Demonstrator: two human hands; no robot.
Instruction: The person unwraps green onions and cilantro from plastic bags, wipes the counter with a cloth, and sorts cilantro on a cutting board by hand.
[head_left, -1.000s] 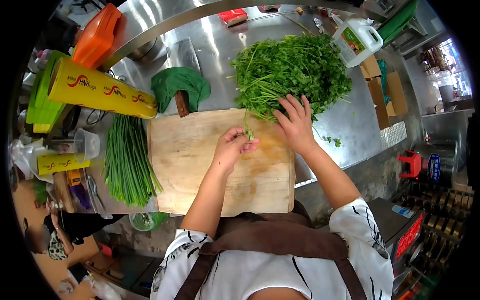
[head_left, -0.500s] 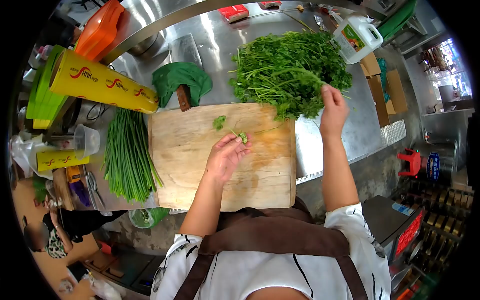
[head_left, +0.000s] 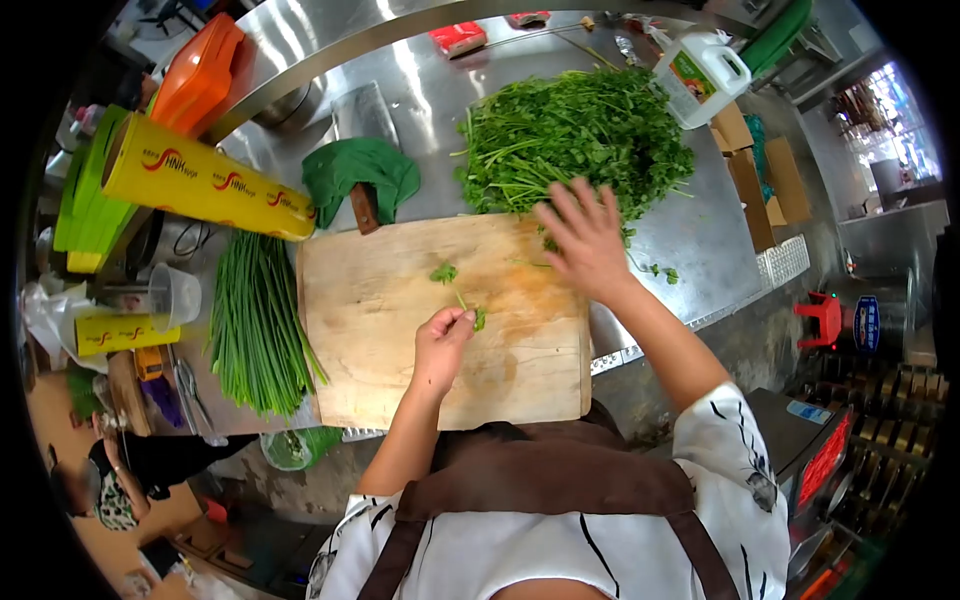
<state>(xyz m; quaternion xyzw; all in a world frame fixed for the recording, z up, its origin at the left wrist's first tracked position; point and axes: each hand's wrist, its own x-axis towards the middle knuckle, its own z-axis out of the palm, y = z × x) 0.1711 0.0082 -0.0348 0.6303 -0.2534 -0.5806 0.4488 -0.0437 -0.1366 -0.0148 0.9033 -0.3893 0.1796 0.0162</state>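
My left hand (head_left: 443,350) is over the wooden cutting board (head_left: 380,300), thumb and fingers pinched on a small cilantro sprig (head_left: 460,297). Its leaves stick out on both sides of the fingertips. My right hand (head_left: 585,245) spreads its fingers at the near edge of a big cilantro pile (head_left: 570,130), above the board's back right corner. Some leaves lie partly hidden under that palm. A loose cilantro bit (head_left: 660,271) rests on the steel table to the right of my right wrist.
Green garlic chives (head_left: 255,325) lie left of the board. Behind it, a green cloth (head_left: 375,170) partly covers a cleaver with a wooden handle (head_left: 364,208). A yellow film roll (head_left: 210,180), a white jug (head_left: 700,80) and a cardboard box (head_left: 750,190) stand around. Another person (head_left: 125,460) is at far left.
My right hand has moved left and toward the board, its fingers opening from a pinch to a spread. My left hand has drawn slightly nearer to me with the sprig.
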